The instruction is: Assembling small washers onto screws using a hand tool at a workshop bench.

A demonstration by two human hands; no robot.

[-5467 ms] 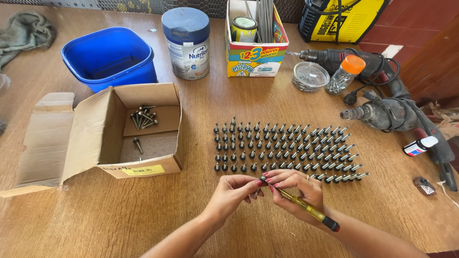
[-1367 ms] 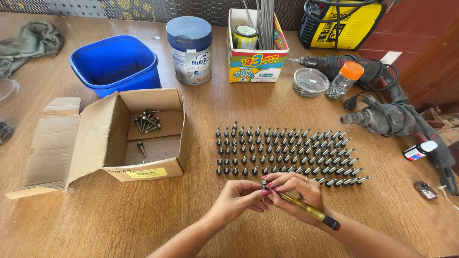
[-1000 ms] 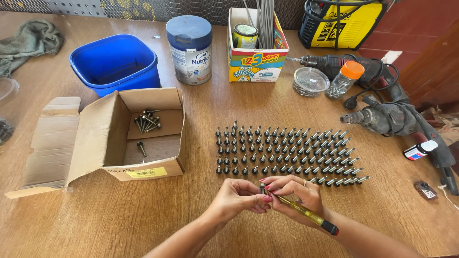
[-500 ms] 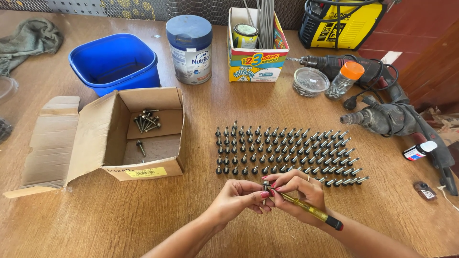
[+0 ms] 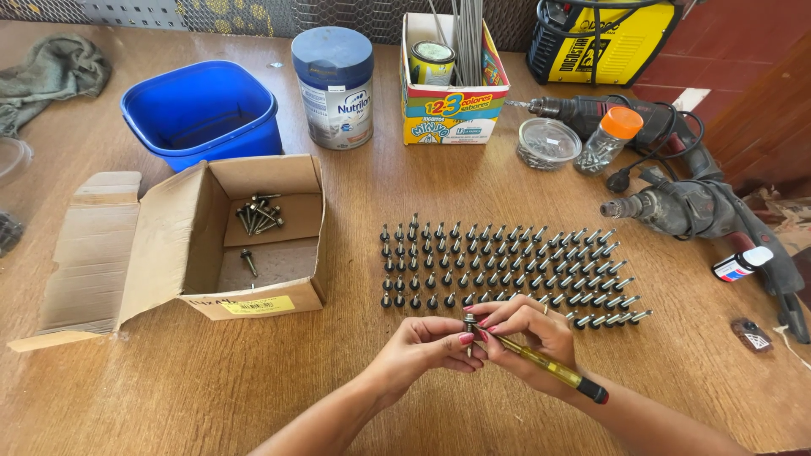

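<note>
Yellow-handled screwdriver point(image 5: 541, 366), black-capped, gripped in the right hand point(image 5: 530, 338); its tip meets a dark washered screw point(image 5: 470, 323) pinched by the left hand point(image 5: 427, 348), just before the upright screw rows point(image 5: 498, 266). Wooden workbench point(image 5: 355, 388); open cardboard box point(image 5: 253, 245) at left.

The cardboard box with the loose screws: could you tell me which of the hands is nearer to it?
Left. The left hand is right of the cardboard box; the right hand lies farther right.

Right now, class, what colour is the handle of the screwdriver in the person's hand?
Translucent yellow with a black end cap, on the screwdriver; head view.
</note>
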